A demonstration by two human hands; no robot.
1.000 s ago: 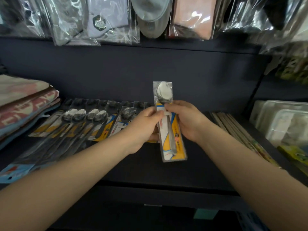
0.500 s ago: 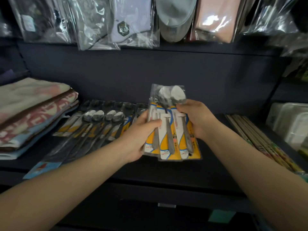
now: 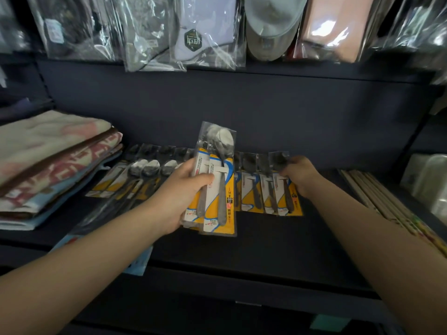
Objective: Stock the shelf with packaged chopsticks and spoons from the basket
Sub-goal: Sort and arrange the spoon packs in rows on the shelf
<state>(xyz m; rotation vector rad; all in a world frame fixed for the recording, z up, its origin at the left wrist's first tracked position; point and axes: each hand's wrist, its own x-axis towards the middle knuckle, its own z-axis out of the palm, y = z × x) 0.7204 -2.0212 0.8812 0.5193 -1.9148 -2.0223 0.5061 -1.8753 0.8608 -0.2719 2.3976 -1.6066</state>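
Shop: dark shelf (image 3: 266,247) stocked with carded spoon packs (image 3: 268,189); bagged goods (image 3: 205,32) hung above, folded towels (image 3: 48,160) stacked left.

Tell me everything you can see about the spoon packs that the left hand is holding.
The held spoon packs are a small stack of clear plastic sleeves, each with a yellow, white and blue card behind a metal spoon. Two overlapping packs show; more may hide behind. They stand nearly upright, bowls up, above the dark shelf. The left hand grips them at the left edge, thumb across the front. The right hand is apart from them.
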